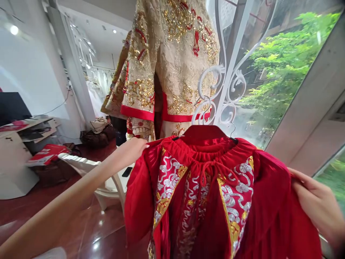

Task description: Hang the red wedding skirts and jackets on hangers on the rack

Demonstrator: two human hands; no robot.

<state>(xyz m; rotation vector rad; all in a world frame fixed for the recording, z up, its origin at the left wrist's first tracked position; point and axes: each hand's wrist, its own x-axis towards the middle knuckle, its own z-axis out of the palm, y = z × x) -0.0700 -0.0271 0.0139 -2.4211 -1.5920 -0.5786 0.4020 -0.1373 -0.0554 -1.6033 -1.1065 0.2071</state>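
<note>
A red gown [185, 151] with silver and gold embroidered panels and a tied cord at its gathered neck hangs in front of me. A dark red hanger [207, 131] sits inside its neckline, with a metal hook rising above. My left hand [138, 145] is closed on the gown's left shoulder, its fingers partly hidden by the cloth. On the other side, my right hand [314, 201] grips the right sleeve near the shoulder. Behind the gown hangs a cream jacket [178, 61] with gold beading, red tassels and red hems.
White scrolled ironwork [223, 90] stands by the window, beyond which are green leaves. To the left are a white chair [81, 163] with a dark phone [127, 172] on or beside it, a desk [16, 151], a red box [48, 154] and brown bags [99, 136].
</note>
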